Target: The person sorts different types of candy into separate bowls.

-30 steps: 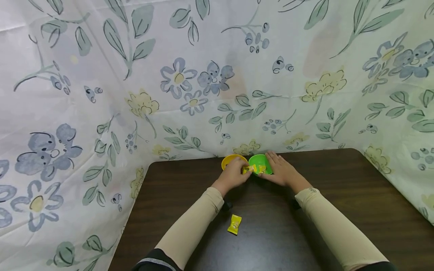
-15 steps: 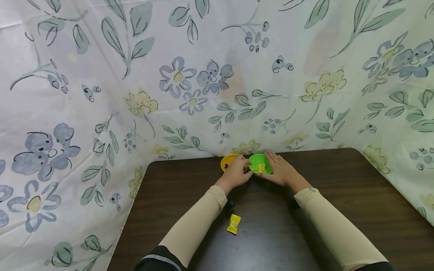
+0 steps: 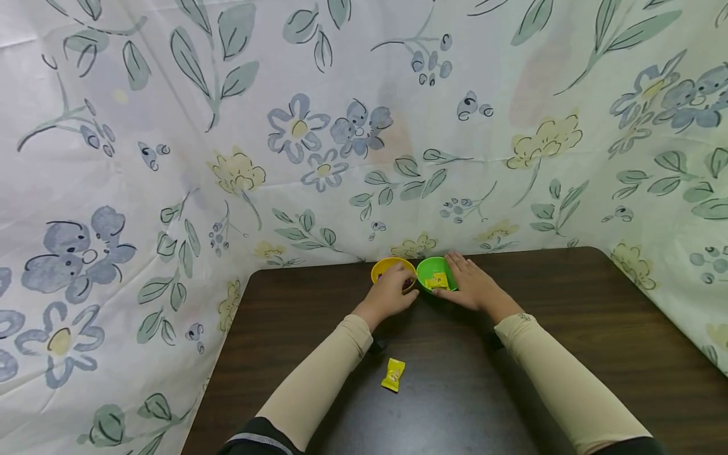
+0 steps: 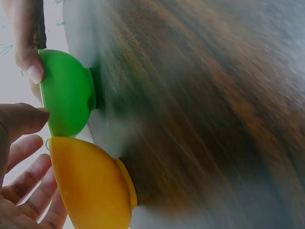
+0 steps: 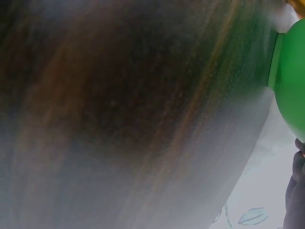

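Note:
My left hand [image 3: 391, 292] is over the yellow bowl [image 3: 382, 263], its fingertips dipping inside the rim. In the left wrist view, the fingers [image 4: 35, 181] are spread and loosely bent beside the yellow bowl [image 4: 90, 181], with nothing visible between them. Small dark pieces show inside that bowl, partly hidden by the hand. Beside it, almost touching, stands the green bowl [image 3: 425, 268] with yellow-wrapped candies [image 3: 436, 280] inside. My right hand [image 3: 476, 288] holds the green bowl from the right, thumb on the near side and fingers along the far side.
One yellow-wrapped candy [image 3: 393, 375] lies on the dark wooden table [image 3: 455, 385], nearer to me than the bowls. Both bowls stand close to the table's back edge. A floral cloth [image 3: 341, 215] hangs behind and along the sides.
My left hand has let go of a yellow-wrapped candy in the green bowl and shifted left over the yellow bowl. The right hand has stayed on the green bowl.

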A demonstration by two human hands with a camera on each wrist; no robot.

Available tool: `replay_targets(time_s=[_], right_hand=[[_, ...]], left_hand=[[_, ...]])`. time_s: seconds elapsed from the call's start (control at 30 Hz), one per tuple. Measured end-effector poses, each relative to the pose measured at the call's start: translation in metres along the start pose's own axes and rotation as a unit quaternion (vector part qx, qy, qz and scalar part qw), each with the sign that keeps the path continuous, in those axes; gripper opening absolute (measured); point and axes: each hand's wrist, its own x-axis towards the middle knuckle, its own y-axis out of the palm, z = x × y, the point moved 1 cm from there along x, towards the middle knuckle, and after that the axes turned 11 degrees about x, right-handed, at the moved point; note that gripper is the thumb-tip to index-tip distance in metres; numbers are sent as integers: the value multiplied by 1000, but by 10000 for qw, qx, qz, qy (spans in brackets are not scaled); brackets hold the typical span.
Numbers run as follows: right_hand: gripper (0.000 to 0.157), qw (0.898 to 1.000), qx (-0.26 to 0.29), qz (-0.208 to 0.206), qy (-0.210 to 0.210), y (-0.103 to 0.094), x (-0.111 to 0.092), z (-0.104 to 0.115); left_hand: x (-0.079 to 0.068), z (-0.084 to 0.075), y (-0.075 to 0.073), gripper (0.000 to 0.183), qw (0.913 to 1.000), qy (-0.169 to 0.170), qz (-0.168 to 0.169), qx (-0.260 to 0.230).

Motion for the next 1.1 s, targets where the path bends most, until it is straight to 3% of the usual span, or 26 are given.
replay_targets(time_s=[0.4,0.6,0.7,1.1], right_hand=[[106,9999,4,84,74,-2,0,0],[106,9999,6,83,79,-1,0,1],[106,10000,20,57,73,-2,0,1],[107,9999,-34,73,94,0,0,0]], left_hand=[[-20,8,-5,30,9998,10,15,176],[-29,5,-12,31,9980,257,-98,576],[-33,3,-16,32,9981,289,-136,536],[-64,-3,-26,27,9977,356,144,559]])
